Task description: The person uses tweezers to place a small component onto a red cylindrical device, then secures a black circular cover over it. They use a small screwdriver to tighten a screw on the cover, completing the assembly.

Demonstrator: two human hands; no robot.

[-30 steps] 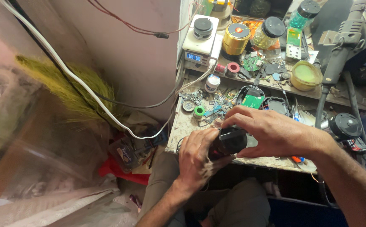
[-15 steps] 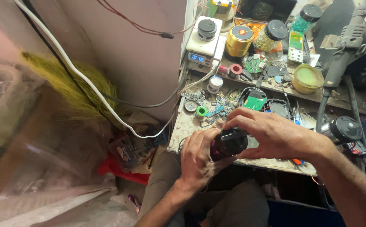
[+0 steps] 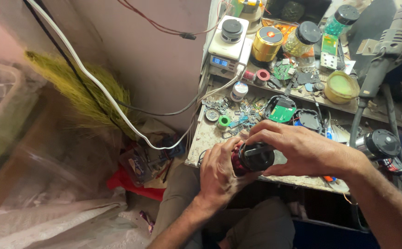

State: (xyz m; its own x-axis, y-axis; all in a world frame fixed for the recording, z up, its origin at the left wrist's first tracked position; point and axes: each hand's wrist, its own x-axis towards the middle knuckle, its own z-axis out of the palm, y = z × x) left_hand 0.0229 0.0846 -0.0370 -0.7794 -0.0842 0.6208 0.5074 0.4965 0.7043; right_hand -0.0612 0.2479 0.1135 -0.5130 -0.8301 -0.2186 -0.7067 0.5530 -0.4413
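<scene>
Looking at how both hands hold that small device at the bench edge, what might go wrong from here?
1. The red-and-black cylindrical device is held over the edge of the cluttered workbench by the left hand and right hand; if either grip slips, it could fall to the floor.
2. Loose small circuit-board parts lie close by; a hand might sweep them off.

Both your hands are on a small red-and-black cylindrical device (image 3: 252, 158) at the tabletop (image 3: 210, 133) edge: your left hand (image 3: 219, 173) cups it from below, your right hand (image 3: 298, 150) grips its black top, circuit boards (image 3: 282, 113) scattered just behind.
</scene>
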